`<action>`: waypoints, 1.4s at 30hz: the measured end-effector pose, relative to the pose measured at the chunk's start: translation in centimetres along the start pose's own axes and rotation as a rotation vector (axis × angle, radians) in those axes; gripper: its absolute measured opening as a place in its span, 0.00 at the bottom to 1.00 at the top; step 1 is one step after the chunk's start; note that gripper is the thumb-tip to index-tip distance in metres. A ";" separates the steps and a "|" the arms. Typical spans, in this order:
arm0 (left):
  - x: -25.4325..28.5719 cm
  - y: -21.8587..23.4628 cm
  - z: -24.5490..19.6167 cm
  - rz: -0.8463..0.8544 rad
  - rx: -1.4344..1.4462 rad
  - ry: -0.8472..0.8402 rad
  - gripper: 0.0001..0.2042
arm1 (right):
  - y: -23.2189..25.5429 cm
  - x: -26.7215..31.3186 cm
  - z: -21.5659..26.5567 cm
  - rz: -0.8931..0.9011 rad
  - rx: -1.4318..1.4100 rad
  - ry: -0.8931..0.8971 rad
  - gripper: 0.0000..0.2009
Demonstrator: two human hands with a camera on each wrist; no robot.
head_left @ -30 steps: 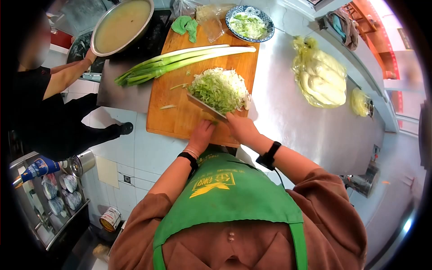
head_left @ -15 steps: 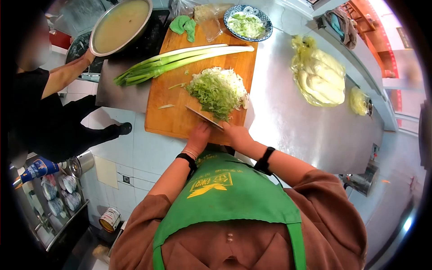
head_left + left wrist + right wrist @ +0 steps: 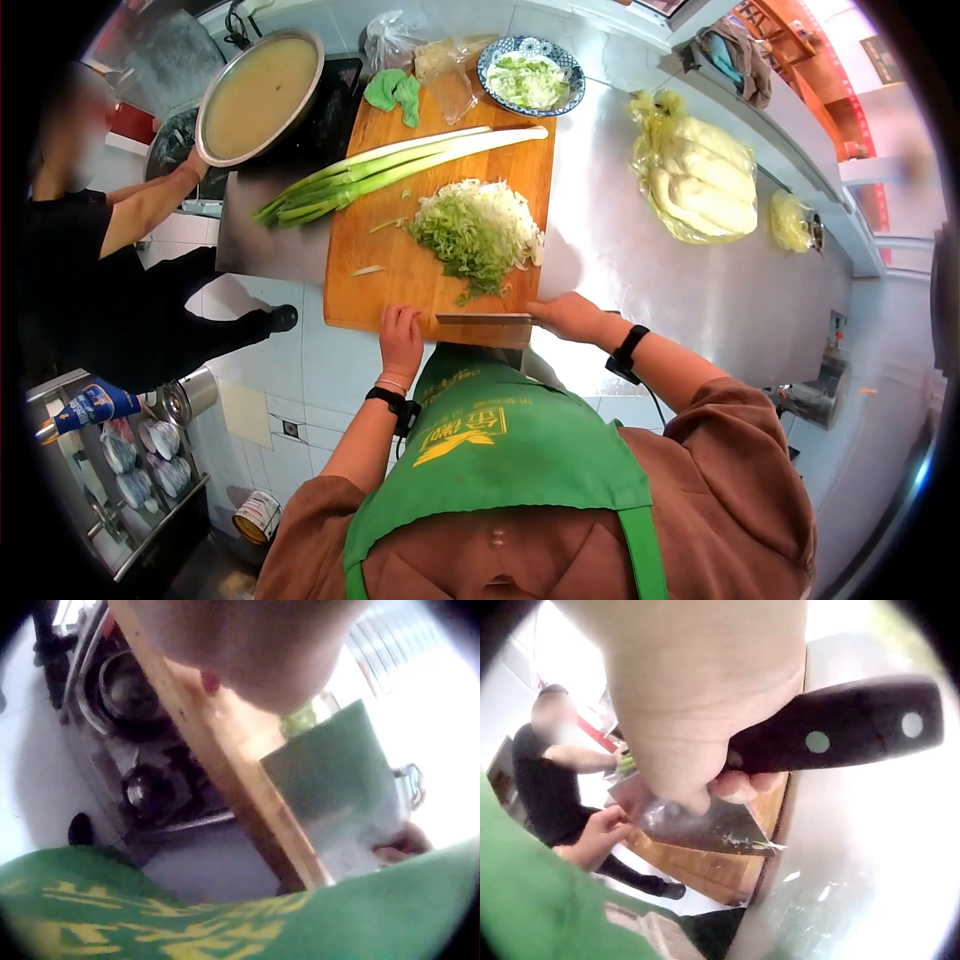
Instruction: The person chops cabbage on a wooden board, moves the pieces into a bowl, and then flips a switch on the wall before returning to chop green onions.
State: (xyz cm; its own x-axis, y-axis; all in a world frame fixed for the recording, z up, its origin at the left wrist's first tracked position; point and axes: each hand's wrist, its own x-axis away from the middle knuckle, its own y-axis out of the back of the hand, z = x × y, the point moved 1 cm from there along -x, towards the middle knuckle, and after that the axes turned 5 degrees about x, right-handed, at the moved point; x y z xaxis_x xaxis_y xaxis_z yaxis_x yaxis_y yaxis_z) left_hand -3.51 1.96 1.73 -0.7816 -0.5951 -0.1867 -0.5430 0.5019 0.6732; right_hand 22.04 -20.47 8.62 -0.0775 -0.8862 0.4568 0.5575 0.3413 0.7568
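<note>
My right hand (image 3: 570, 318) grips the black handle of a cleaver (image 3: 483, 319), which lies crosswise over the near edge of a wooden cutting board (image 3: 375, 290). The right wrist view shows the fingers wrapped at the handle's front and shreds stuck to the blade (image 3: 727, 832). My left hand (image 3: 402, 342) rests at the board's near left edge, fingers loosely bent and holding nothing, left of the blade's end. Beyond the blade sits a heap of shredded green onion (image 3: 475, 235). Whole green onions (image 3: 400, 172) lie across the board behind it.
A patterned bowl (image 3: 530, 75) of shredded green onion stands at the back, near a green cloth-like piece (image 3: 393, 95). Bagged pale food (image 3: 695, 180) lies on the steel counter (image 3: 600, 240). At left, a person (image 3: 90, 225) holds a large basin (image 3: 260, 95) of cloudy liquid.
The cleaver has moved back from the heap toward me and turned nearly level across the board's near edge. My hands have moved apart, the left leftward and the right rightward.
</note>
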 end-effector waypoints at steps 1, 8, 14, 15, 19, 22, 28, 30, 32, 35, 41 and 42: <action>-0.4 0.0 0.0 -0.020 -0.001 0.013 0.06 | 0.1 -0.6 -0.5 -0.016 0.031 0.030 0.09; -6.0 -2.1 0.8 -0.016 -0.010 0.104 0.13 | 2.9 -2.1 2.6 -0.536 -0.241 -0.156 0.09; -12.2 -3.6 4.3 -0.091 -0.081 0.164 0.24 | -1.9 0.7 1.7 -0.855 -0.230 -0.633 0.07; -13.5 -3.8 4.5 -0.099 -0.122 0.153 0.22 | -2.5 0.5 1.6 -0.874 -0.227 -0.637 0.07; -19.3 -4.0 3.8 -0.042 -0.105 0.024 0.24 | -4.8 -1.9 2.7 -0.790 -0.155 -0.761 0.07; -24.4 -2.6 0.8 0.051 -0.249 -0.116 0.23 | -3.6 -4.3 5.4 -0.613 -0.195 -0.737 0.10; -31.1 -5.4 9.8 0.261 -0.290 -0.412 0.36 | -3.4 -4.6 4.3 -0.750 -0.198 -0.775 0.18; -29.7 -2.1 7.5 0.353 -0.430 -0.303 0.38 | -3.9 -5.0 5.0 -0.773 -0.221 -0.823 0.17; -30.0 -1.7 8.2 0.348 -0.476 -0.289 0.40 | -3.0 -5.9 4.1 -0.745 -0.126 -0.822 0.15; -30.1 -1.3 7.9 0.329 -0.646 -0.261 0.35 | -5.3 -9.0 2.7 -0.955 0.009 -0.657 0.15; -29.9 2.2 4.4 0.259 -0.161 -0.267 0.21 | -6.9 -10.3 4.8 -0.738 -0.104 -0.585 0.17; -29.9 1.7 4.8 0.260 -0.161 -0.294 0.21 | -6.9 -9.2 5.1 -0.877 -0.090 -0.518 0.10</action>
State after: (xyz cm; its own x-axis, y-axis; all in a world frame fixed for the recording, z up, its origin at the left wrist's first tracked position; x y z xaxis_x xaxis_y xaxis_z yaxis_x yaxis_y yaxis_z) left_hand 17.49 23.63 5.09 -0.9533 -0.2452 -0.1765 -0.2795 0.4938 0.8235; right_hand 14.73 -13.12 1.58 -0.8240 -0.5611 -0.0789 0.1912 -0.4065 0.8934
